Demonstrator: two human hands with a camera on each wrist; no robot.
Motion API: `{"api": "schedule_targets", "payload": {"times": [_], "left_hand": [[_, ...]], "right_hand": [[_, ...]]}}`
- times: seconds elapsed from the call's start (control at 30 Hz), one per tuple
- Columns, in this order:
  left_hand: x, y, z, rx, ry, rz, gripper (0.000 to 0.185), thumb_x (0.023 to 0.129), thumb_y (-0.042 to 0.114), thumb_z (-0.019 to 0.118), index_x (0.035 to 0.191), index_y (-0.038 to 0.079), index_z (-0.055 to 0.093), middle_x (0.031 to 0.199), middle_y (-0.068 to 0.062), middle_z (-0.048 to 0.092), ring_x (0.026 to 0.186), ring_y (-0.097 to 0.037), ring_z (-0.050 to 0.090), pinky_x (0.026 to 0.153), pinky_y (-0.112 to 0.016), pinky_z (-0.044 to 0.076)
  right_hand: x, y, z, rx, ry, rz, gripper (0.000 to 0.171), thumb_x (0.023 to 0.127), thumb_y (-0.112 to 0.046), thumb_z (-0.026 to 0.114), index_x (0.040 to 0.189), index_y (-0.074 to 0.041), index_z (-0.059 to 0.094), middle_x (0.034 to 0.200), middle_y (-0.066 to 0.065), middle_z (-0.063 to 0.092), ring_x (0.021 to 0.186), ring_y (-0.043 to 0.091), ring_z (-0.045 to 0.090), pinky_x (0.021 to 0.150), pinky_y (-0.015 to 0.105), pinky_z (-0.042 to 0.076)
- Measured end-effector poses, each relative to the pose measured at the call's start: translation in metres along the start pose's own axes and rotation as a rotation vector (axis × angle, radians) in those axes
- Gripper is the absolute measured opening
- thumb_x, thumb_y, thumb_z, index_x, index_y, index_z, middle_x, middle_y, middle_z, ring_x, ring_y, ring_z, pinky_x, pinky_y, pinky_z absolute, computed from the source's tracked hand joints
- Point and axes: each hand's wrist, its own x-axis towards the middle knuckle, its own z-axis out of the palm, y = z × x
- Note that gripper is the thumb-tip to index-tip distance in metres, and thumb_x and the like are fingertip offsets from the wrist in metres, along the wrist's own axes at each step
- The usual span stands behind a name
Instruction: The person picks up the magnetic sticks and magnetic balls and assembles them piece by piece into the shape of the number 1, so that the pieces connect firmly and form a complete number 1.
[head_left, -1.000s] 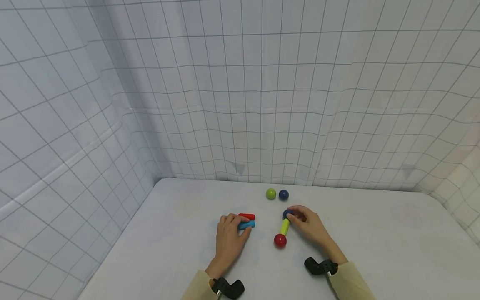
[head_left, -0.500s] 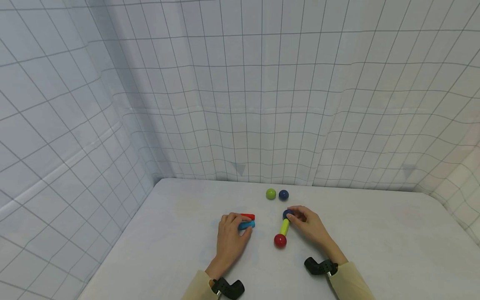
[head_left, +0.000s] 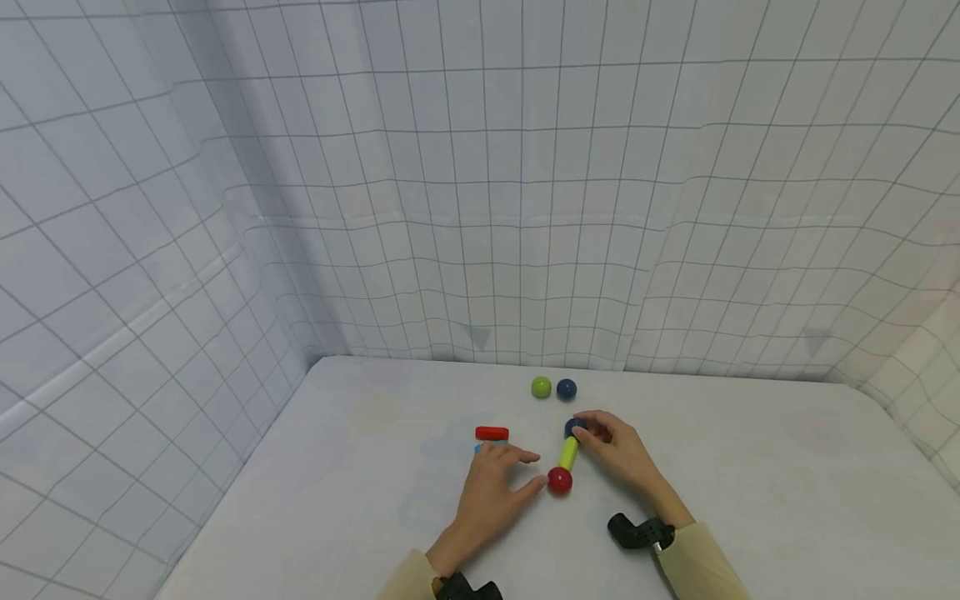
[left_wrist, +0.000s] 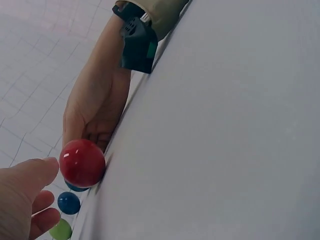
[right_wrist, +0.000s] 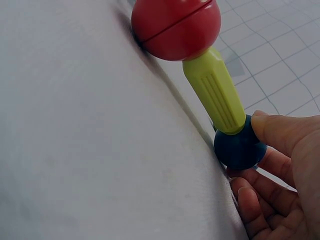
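My right hand (head_left: pixel 618 450) pinches a dark blue ball (right_wrist: pixel 239 149) between thumb and fingers. From that ball a ridged yellow-green rod (right_wrist: pixel 216 92) runs to a larger red ball (right_wrist: pixel 176 27), joined in one piece that lies at the table surface. Beside the red end is my left hand (head_left: pixel 491 496), holding nothing, its thumb and fingers spread apart. In the left wrist view its thumb tip is right at the red ball (left_wrist: pixel 82 163). Behind the left hand lie a short red rod (head_left: pixel 492 433) and a light blue rod (head_left: pixel 478 448), the latter mostly hidden by the fingers.
Farther back on the white table (head_left: pixel 360 483) sit a green ball (head_left: pixel 542 387) and another dark blue ball (head_left: pixel 567 389), side by side. A white cloth with a grid pattern (head_left: pixel 480 208) hangs behind the table and along its sides. Each wrist wears a black camera (head_left: pixel 637 531).
My left hand has let go of the light blue rod and moved right and nearer the body, up to the red ball. The right hand keeps its pinch in the same place.
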Motion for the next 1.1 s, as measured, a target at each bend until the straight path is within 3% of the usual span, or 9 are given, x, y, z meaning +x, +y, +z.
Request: {"api": "schedule_targets", "payload": {"times": [0.27,0.63,1.1], "left_hand": [[-0.003,0.007,0.007,-0.025,-0.104,-0.039,0.039,0.081,0.051,0.064,0.109,0.024,0.068,0.102,0.013,0.065,0.092,-0.006,0.048,0.081,-0.029,0.042],[-0.003,0.007,0.015,-0.031,-0.171,-0.057,0.041,0.080,0.051,0.064,0.111,0.025,0.067,0.103,0.015,0.065,0.085,-0.002,0.043,0.075,-0.022,0.039],[-0.004,0.013,0.014,-0.059,-0.190,-0.095,0.039,0.079,0.048,0.066,0.110,0.024,0.067,0.101,0.015,0.065,0.080,-0.001,0.040,0.070,-0.018,0.037]], "right_hand": [[0.000,0.000,0.000,0.008,0.006,-0.012,0.033,0.087,-0.033,0.064,0.114,-0.015,0.063,0.086,-0.001,0.058,0.076,0.013,0.052,0.068,0.026,0.043],[0.000,-0.001,0.000,0.004,0.011,-0.020,0.032,0.087,-0.033,0.064,0.114,-0.016,0.064,0.086,-0.001,0.059,0.076,0.012,0.052,0.067,0.025,0.043],[0.000,0.001,0.002,0.012,0.000,-0.009,0.036,0.087,-0.034,0.063,0.118,-0.016,0.063,0.093,0.000,0.064,0.078,0.011,0.055,0.069,0.026,0.044]]}}
